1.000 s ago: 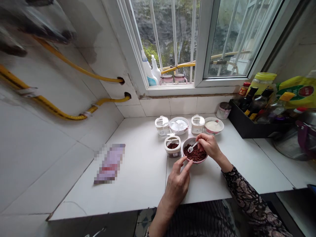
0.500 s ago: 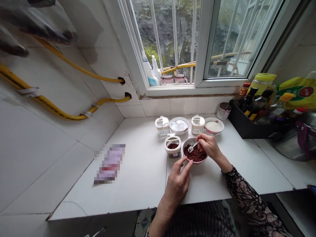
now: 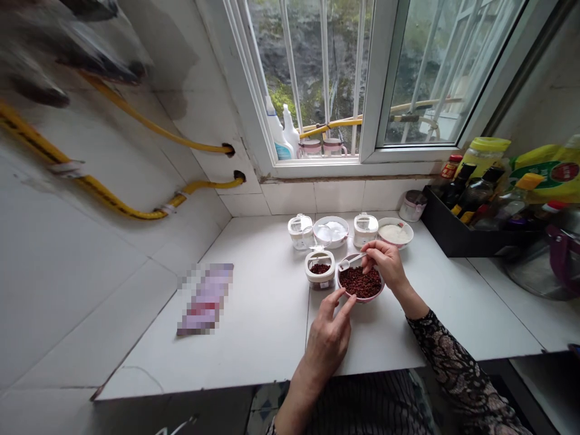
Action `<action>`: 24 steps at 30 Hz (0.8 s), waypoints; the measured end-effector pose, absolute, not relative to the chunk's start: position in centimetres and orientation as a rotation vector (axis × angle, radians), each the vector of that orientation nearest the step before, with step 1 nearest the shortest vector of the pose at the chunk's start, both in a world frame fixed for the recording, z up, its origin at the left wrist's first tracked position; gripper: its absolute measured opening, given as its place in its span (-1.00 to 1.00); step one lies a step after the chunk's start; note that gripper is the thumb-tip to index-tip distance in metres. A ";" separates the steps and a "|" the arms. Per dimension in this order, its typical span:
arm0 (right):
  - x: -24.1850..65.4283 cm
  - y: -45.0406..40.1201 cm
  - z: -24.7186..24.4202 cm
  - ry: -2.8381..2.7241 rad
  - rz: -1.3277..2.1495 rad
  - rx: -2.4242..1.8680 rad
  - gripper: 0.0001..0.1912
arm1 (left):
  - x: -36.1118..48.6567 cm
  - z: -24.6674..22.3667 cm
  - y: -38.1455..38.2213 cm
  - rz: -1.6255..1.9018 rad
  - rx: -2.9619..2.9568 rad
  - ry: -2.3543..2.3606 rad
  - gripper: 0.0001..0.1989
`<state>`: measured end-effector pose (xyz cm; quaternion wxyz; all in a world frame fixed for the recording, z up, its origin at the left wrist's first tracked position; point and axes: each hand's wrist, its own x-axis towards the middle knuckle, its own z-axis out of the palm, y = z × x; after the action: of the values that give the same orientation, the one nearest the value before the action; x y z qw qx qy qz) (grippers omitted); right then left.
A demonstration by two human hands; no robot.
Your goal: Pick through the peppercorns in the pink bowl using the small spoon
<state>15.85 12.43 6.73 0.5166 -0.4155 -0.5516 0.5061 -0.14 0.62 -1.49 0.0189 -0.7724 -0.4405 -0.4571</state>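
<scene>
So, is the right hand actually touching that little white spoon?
Touching. The head view shows the right hand pinching the white spoon by its handle.

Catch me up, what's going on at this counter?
A person's right hand holds a small white spoon at the far left side of a bowl of what look like Sichuan peppercorns. The left hand has its fingertips at the bowl's near-left rim. Just left of the bowl stands a clear spice jar, lid flipped open, with similar-looking peppercorns inside.
</scene>
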 end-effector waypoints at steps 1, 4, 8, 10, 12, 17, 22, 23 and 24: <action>15.6 12.3 6.8 -1.328 1.196 -0.969 -0.85 | -0.2 -1.5 0.6 -1.413 -2.399 -1.366 -0.41; 14.9 11.9 6.9 -1.424 1.035 -0.884 -0.86 | -0.2 -1.5 0.6 -1.396 -2.404 -1.361 -0.41; 14.1 11.0 6.4 -1.808 0.622 -0.775 -0.86 | -0.2 -1.5 0.7 -1.407 -2.404 -1.347 -0.40; 14.0 10.7 6.3 -1.980 0.425 -0.706 -0.83 | -0.2 -1.4 0.7 -1.421 -2.401 -1.347 -0.40; 14.2 10.5 6.2 -2.008 0.349 -0.666 -0.82 | -0.1 -1.4 0.7 -1.427 -2.400 -1.350 -0.40; 16.1 11.0 6.3 -1.798 0.501 -0.835 -0.82 | -0.1 -1.4 0.6 -1.422 -2.401 -1.362 -0.40; 16.7 11.6 6.0 -1.916 0.559 -1.087 -0.81 | -0.2 -1.4 0.6 -1.410 -2.396 -1.362 -0.42; 16.5 11.7 5.9 -1.950 0.562 -1.100 -0.81 | -0.2 -1.4 0.6 -1.410 -2.395 -1.361 -0.43; 16.3 11.7 5.8 -1.975 0.571 -1.106 -0.82 | -0.2 -1.4 0.6 -1.409 -2.397 -1.359 -0.43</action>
<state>16.34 11.68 5.80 0.3930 -0.4356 -0.7780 0.2250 -0.23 0.60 -1.38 0.0233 -0.7743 -0.4389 -0.4553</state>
